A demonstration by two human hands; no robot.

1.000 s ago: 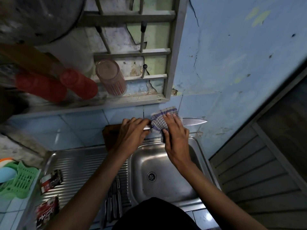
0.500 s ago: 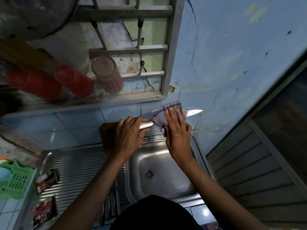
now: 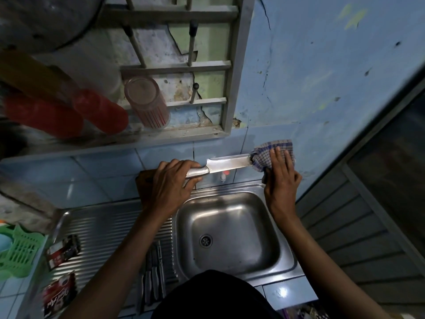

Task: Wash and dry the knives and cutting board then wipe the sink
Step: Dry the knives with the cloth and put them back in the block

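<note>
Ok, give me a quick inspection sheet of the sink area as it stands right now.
Surface: steel sink, basin bare; ribbed drainboard.
Job's things: knife held over sink; checked cloth wrapped on blade tip; more knives on drainboard; cutting board behind left hand.
Clutter: sachets, green basket.
Grippers: left hand grips handle; right hand holds cloth.
Cables: nothing seen.
Surroundings: wall rack, upturned tumbler, red cups.

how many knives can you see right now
About 4. One knife is held over the sink, handle in the left hand, tip wrapped in the checked cloth. Roughly three more knives lie on the drainboard; an arm may hide others.
</note>
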